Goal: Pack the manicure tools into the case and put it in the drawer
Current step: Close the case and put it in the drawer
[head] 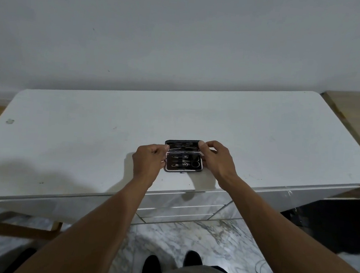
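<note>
A small black manicure case (183, 163) lies on the white tabletop (89, 133), its lid (181, 145) standing partly raised at the far side. Several metal tools sit strapped inside the lower half, small scissors among them. My left hand (148, 163) grips the case's left edge with curled fingers. My right hand (217, 158) pinches the lid's right corner between thumb and fingers. White drawer fronts (182, 203) show below the table edge, all closed.
The table stands against a plain white wall. A wooden surface (357, 111) adjoins at the right, and a wooden chair frame (17, 227) is under the table's left part. Below are marble floor, my feet and a dark gap at the right.
</note>
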A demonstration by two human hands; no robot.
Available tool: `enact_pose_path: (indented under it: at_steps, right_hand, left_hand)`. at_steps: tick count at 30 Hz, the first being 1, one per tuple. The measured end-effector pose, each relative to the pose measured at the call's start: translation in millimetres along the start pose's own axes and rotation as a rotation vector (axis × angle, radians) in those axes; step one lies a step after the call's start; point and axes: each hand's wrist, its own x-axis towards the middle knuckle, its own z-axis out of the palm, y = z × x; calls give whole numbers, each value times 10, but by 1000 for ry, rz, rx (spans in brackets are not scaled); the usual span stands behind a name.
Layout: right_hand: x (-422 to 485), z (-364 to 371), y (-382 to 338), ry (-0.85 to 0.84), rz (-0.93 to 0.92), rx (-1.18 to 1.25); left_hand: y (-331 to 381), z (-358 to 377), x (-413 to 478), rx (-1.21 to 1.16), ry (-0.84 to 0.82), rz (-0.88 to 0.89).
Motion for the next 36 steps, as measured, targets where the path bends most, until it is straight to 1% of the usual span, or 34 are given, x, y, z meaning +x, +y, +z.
enact_pose_path:
  at_steps: [9,17,21,27,32,36]
  right_hand:
    - [-72,-15,-27,10,-7,-26]
    - [-122,-49,-1,-52,-21,-4]
    - [-182,-88,18,-57,-23,-21]
    - [-325,-107,25,-57,-59,-51]
    - [-395,-100,62,-65,-112,-171]
    - [-414,-73,67,-45,-165,-313]
  left_hand:
    - [-28,42,52,74,37,7]
    - [-81,-74,-148,120,-92,113]
    - [-154,-127,-144,81,-106,87]
    - [-174,-186,-155,189,-157,76]
    - [-227,-183,-189,311,-156,166]
    - [-247,-153,-222,399,-118,207]
